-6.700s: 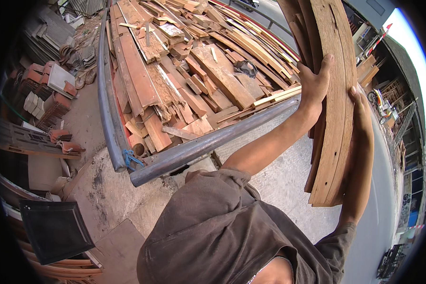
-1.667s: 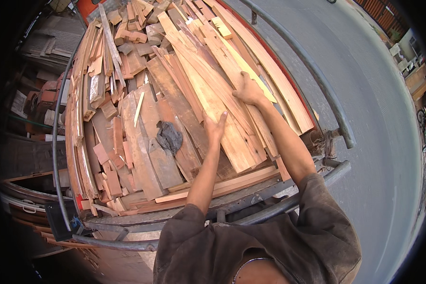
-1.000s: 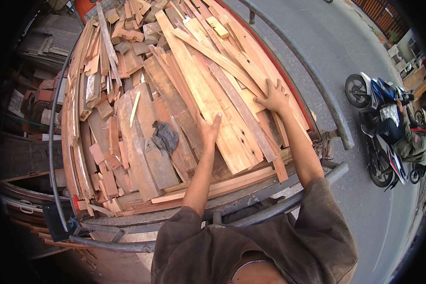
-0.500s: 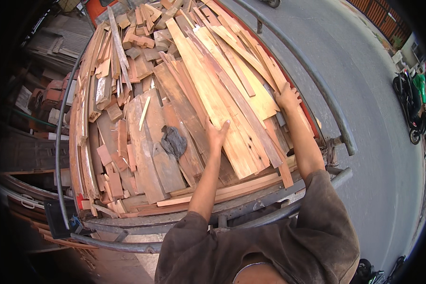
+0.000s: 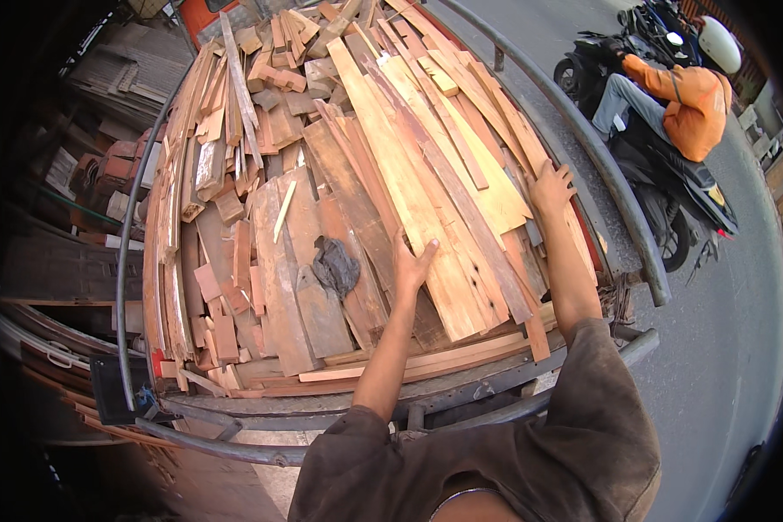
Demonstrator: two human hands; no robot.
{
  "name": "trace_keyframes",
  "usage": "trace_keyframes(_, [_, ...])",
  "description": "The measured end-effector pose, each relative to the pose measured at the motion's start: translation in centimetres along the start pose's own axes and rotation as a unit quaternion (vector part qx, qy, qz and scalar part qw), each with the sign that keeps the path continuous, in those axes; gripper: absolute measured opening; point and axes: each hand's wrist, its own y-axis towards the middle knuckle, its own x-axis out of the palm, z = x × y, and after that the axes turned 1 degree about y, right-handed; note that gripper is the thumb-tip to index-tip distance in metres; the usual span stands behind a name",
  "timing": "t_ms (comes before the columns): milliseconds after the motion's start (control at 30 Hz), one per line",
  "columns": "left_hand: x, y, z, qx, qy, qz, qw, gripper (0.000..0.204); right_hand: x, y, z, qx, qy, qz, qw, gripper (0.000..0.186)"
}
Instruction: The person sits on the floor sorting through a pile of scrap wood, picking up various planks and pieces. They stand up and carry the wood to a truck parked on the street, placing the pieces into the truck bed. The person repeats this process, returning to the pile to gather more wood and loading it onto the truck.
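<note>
A long pale wooden plank (image 5: pixel 409 191) lies lengthwise on the pile of timber. My left hand (image 5: pixel 415 263) grips its left edge near the close end, thumb on top and the other fingers partly hidden at the side. My right hand (image 5: pixel 553 188) rests on the long boards (image 5: pixel 518 130) along the pile's right side, its fingers spread and bent. Between the hands lie a dark reddish-brown strip (image 5: pixel 461 200) and a wide yellowish board (image 5: pixel 496 196). Left of my left hand, a crumpled dark grey bag (image 5: pixel 336 267) sits on weathered boards (image 5: pixel 278 261).
Metal rails (image 5: pixel 574 96) edge the truck bed holding the wood. Short offcuts (image 5: pixel 274 78) fill its far left part. A rider in orange (image 5: pixel 700 109) passes on a black motorcycle (image 5: pixel 670 174) on the road to the right. Stacked timber (image 5: pixel 122 65) stands to the left.
The motorcycle and its rider have come into view on the right. Boards near my right hand have spread slightly rightward, exposing a short yellow block. My hands keep nearly the same places.
</note>
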Motion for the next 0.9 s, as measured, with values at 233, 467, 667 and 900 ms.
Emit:
trace_keyframes(233, [1.1, 0.0, -1.2, -0.025, -0.051, 0.039, 0.998, 0.086, 0.6, -0.4, 0.4, -0.102, -0.037, -0.012, 0.994, 0.053])
trace_keyframes(467, [0.4, -0.8, -0.1, -0.040, -0.033, 0.036, 0.998, 0.084, 1.9, 1.4, 1.1, -0.113, -0.036, 0.020, 0.993, 0.041])
trace_keyframes(667, [0.2, -0.6, 0.8, -0.077, -0.105, 0.007, 0.991, 0.080, 0.7, 1.4, 1.3, -0.149, -0.073, 0.002, 0.986, 0.047])
trace_keyframes(900, [1.4, -1.3, -0.5, 0.036, -0.057, 0.035, 0.997, 0.079, -6.6, -7.6, -11.4, -0.226, 0.090, -0.246, 0.938, 0.070])
